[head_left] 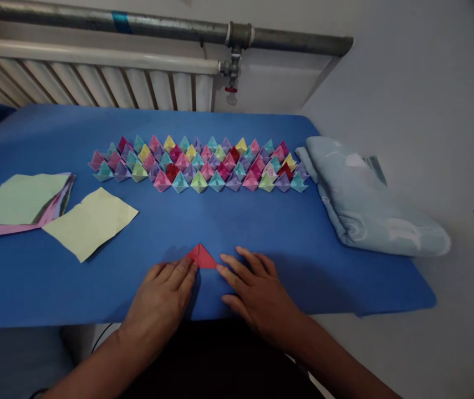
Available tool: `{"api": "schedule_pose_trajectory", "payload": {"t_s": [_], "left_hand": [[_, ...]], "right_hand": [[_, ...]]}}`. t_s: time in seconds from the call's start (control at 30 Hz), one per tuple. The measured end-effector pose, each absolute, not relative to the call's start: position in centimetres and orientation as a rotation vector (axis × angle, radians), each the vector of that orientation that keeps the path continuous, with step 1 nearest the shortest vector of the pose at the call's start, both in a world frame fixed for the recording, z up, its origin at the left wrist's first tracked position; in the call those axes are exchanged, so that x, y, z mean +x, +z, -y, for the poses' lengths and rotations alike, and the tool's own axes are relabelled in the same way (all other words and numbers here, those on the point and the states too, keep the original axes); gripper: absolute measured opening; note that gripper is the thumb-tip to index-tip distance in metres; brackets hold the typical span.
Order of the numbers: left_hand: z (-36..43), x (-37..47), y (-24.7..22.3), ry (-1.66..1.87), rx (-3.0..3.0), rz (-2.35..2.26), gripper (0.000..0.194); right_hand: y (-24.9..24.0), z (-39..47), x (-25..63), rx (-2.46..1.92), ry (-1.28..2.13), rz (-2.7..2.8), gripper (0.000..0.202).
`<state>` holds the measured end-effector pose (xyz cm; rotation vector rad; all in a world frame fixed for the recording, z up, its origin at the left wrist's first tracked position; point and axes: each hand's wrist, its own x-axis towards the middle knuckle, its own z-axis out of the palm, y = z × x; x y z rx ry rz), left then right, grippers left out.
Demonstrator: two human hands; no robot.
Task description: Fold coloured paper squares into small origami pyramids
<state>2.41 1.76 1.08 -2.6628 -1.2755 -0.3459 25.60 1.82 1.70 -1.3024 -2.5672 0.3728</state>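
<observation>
Near edge of blue-covered desk [228,216]: left hand [164,293], fingers together, tips on the left side of a folded red paper [204,259]; cannot tell whether it pinches. Right hand [253,282] open, fingers spread, a fingertip at the paper's right corner, nothing grasped. Beyond, leftward, a pale yellow sheet [91,223]; folded blanket [370,205] at right. Farther, rows of small folded papers [199,182]; then radiator [95,64].

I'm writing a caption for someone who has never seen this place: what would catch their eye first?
Probably the rows of small, many-coloured folded paper boats across the middle of the blue table. Next, the red paper triangle at the near edge, with the left hand's fingers on it and the right hand beside it.
</observation>
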Motion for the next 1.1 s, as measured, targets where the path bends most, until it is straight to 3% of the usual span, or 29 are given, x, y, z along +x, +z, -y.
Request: {"api": "schedule_pose_trajectory", "payload": {"t_s": [0.33,0.63,1.1], "left_hand": [[-7.2,2.0,2.7,-0.334,-3.099,1.290,0.018],[-7.6,1.4,2.2,-0.384,-3.177,1.322,0.022],[-6.7,2.5,2.2,-0.454,-3.064,1.369,0.028]], "right_hand": [[0.8,-4.2,23.4,-1.218,0.354,2.379,0.025],[0.8,-5.2,22.8,-1.180,0.379,2.315,0.016],[1.2,-4.9,21.3,-1.135,0.318,2.150,0.022]]}}
